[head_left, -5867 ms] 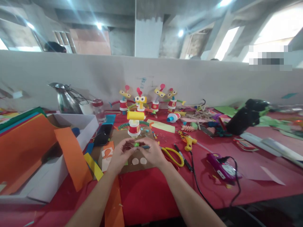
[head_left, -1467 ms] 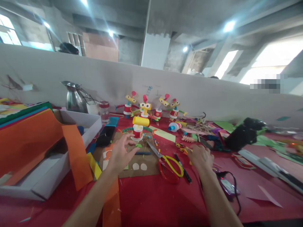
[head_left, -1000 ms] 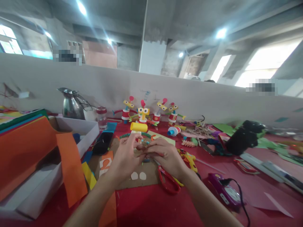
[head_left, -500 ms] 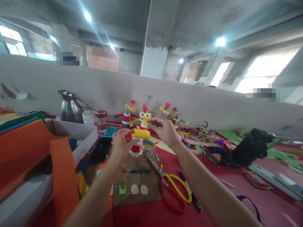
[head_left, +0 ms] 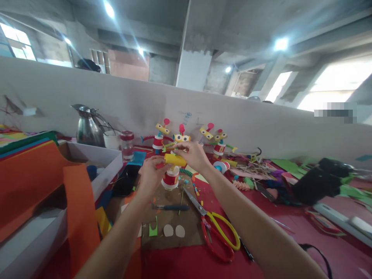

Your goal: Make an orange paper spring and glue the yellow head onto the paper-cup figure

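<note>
My left hand [head_left: 152,170] pinches one end of a yellow paper tube [head_left: 174,160]. Just above the tube, my right hand [head_left: 193,155] has its thumb and fingers drawn together at the tube's upper side; whatever they hold is too small to make out. Beneath the tube stands a red-and-white cup figure [head_left: 170,178] with a green pleated paper arm [head_left: 185,172]. I cannot tell whether the tube touches this figure. Behind my hands, several similar cup figures, one with a yellow head with round eyes [head_left: 181,138], line the partition.
Red-and-yellow-handled scissors [head_left: 207,217] lie open on the brown board [head_left: 171,245]. Nearby are a dark pen-like tool [head_left: 173,207] and two pale paper ovals [head_left: 168,230]. A white box [head_left: 113,162] with orange sheets [head_left: 80,201] stands left, a metal jug [head_left: 88,128] behind it.
My right hand has moved left and closer, so its fingers now reach over the yellow tube. My left hand still holds the tube. The whole view has shifted slightly.
</note>
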Action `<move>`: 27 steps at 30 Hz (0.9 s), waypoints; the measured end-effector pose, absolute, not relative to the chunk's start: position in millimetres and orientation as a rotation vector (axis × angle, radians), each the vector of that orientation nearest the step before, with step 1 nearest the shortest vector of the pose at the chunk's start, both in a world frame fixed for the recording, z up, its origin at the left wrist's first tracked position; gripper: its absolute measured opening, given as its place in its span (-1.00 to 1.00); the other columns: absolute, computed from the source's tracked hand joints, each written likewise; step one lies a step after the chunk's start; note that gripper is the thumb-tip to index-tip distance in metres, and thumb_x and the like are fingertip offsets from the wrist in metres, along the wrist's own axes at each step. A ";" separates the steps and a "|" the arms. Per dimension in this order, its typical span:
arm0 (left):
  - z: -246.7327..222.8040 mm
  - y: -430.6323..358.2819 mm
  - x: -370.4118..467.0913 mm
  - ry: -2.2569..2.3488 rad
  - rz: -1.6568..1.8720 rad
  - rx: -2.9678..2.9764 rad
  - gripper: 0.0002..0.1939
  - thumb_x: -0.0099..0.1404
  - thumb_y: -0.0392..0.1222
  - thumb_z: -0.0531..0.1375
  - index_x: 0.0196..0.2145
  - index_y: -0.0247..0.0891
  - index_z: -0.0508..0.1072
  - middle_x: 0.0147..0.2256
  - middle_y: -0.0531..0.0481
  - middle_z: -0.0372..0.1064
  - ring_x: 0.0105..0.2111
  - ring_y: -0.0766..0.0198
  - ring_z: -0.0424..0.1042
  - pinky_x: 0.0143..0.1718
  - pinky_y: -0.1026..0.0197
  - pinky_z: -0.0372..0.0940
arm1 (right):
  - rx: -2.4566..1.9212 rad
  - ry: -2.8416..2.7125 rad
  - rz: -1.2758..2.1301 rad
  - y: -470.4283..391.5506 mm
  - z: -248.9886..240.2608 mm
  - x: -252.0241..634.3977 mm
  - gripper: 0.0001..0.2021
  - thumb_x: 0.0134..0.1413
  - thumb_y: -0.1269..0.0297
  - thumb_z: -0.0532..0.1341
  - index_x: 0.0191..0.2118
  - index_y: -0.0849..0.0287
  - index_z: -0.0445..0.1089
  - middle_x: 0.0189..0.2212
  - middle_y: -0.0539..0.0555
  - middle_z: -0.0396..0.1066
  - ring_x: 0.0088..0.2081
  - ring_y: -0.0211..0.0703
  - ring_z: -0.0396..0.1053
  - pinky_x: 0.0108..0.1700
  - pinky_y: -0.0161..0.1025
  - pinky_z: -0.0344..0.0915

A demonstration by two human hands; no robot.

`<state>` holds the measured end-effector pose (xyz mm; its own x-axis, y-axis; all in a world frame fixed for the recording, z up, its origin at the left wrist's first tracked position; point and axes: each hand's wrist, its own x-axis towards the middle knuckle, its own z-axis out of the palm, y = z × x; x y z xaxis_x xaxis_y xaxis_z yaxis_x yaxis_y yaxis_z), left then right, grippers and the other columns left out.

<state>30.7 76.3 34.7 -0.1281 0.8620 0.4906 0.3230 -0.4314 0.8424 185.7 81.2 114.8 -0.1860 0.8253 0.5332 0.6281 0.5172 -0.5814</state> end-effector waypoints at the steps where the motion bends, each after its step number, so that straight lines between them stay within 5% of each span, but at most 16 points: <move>1: 34.5 76.3 30.9 1.313 1.594 1.685 -0.92 0.03 -0.14 0.31 -0.49 -0.16 0.58 -0.28 -0.03 0.50 -0.20 0.15 0.42 -0.10 0.11 0.29 | -1.200 -1.910 0.278 81.6 114.7 184.9 -0.89 0.01 0.32 0.28 -0.32 0.11 0.56 -0.43 0.00 0.52 -0.41 -0.22 0.37 -0.30 -0.27 0.26; 27: 32.9 76.9 30.5 1.194 1.601 1.507 -0.86 -0.01 -0.11 0.32 -0.45 -0.17 0.60 -0.25 -0.04 0.52 -0.22 0.12 0.45 -0.16 0.13 0.31 | -1.166 -1.925 0.236 83.3 105.3 178.6 -0.88 0.02 0.31 0.27 -0.29 0.10 0.54 -0.35 -0.01 0.54 -0.32 -0.20 0.43 -0.21 -0.26 0.30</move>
<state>30.5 76.9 32.9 -0.1486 0.9000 0.4098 0.1356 -0.3920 0.9099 178.6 83.3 105.3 -0.2036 0.7982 0.5669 0.6378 0.5474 -0.5417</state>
